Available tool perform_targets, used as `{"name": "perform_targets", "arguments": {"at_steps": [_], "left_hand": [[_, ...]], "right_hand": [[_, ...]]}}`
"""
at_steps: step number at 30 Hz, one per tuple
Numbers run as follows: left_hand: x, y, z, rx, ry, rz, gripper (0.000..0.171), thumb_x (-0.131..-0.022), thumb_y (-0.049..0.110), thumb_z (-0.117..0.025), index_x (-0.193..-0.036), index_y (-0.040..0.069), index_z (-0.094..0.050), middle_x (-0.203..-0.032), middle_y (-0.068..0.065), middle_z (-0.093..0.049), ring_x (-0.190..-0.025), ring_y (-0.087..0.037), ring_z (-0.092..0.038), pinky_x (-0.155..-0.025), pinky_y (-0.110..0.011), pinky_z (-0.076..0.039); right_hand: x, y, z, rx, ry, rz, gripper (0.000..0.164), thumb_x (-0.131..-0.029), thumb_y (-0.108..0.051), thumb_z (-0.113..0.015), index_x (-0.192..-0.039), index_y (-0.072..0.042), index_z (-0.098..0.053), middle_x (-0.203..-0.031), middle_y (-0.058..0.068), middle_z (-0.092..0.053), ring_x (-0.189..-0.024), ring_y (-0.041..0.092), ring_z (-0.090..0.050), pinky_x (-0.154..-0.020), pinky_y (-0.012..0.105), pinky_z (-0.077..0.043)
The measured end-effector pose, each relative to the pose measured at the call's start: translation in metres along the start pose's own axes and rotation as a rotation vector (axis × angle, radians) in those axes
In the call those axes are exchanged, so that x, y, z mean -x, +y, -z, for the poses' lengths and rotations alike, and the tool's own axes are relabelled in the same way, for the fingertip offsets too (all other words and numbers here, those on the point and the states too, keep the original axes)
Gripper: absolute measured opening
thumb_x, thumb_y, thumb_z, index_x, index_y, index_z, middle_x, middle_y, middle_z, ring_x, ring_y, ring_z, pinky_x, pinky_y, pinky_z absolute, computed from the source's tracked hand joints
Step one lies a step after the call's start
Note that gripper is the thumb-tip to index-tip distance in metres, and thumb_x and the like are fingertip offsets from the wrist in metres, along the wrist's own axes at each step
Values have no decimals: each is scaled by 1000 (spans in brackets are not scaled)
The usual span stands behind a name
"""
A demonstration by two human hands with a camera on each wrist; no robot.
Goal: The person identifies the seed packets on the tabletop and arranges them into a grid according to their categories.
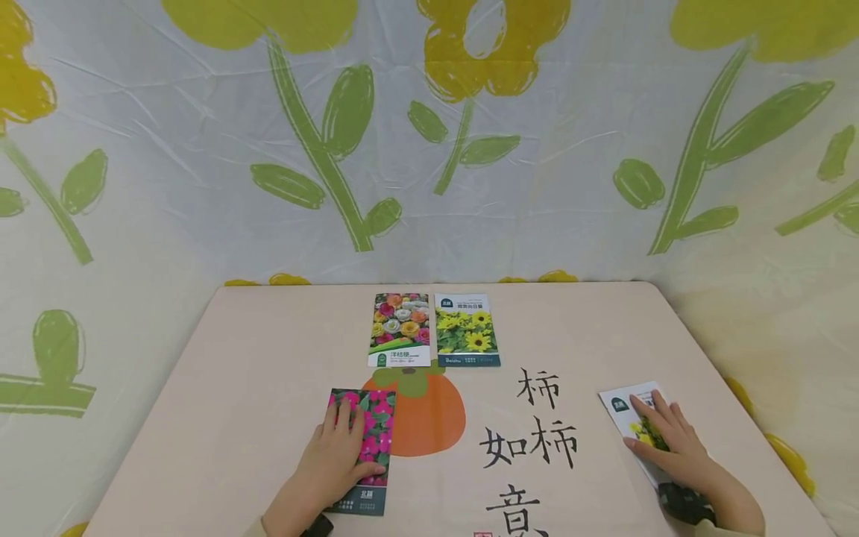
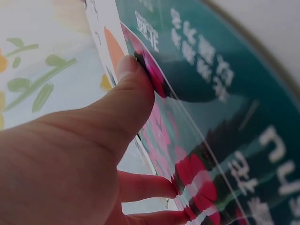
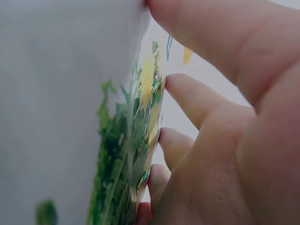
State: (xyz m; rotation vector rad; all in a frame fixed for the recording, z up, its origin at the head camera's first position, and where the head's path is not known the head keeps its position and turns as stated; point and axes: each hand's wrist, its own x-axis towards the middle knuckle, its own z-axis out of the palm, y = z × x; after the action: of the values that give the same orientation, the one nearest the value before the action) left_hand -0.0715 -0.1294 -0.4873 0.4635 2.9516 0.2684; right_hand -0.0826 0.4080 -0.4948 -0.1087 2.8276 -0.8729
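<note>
My left hand [image 1: 335, 451] rests on a seed packet with pink flowers [image 1: 377, 440] and a dark green band, lying on the table. Its thumb and fingertips touch the printed front, as the left wrist view also shows. Over to the right, my right hand [image 1: 674, 444] lies with spread fingers on a white seed packet with yellow flowers [image 1: 634, 418], which is tilted on the table. The right wrist view shows the fingertips against that packet's flower print [image 3: 147, 108]. The hand covers much of its lower right part.
Side by side at the back middle lie a packet with multicoloured flowers [image 1: 400, 328] and a packet with yellow sunflowers [image 1: 466, 332]. The pale pink table [image 1: 268, 350] bears a printed orange persimmon and black characters. A flower-patterned cloth [image 1: 537, 209] hangs behind it.
</note>
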Motion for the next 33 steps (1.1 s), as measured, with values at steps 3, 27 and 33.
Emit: {"name": "perform_targets", "arguments": {"at_steps": [3, 27, 33], "left_hand": [[1, 0, 0, 1, 5, 3, 94, -76, 61, -75, -136, -7, -51, -143, -34, -39, -130, -54, -38, -97, -59, -46], [-6, 9, -1, -15, -5, 12, 95, -78, 65, -72, -136, -7, -50, -141, -32, -43, -130, -51, -37, -98, -57, -45], [-9, 11, -2, -40, 0, 9, 96, -77, 67, -70, -136, -6, -50, -139, -31, -45, -128, -50, -40, -97, -56, -46]], "right_hand": [[0, -2, 1, 2, -13, -6, 77, -94, -35, -63, -150, 5, -28, -155, 39, 5, -136, 64, 16, -97, 82, 7], [-1, 17, -9, -5, 41, 53, 81, -95, -35, -62, -159, -13, -17, -157, 36, 7, -137, 62, 17, -95, 83, 10], [-1, 8, -4, -4, 24, 32, 78, -94, -34, -63, -154, -2, -25, -156, 38, 4, -137, 63, 16, -97, 82, 9]]}}
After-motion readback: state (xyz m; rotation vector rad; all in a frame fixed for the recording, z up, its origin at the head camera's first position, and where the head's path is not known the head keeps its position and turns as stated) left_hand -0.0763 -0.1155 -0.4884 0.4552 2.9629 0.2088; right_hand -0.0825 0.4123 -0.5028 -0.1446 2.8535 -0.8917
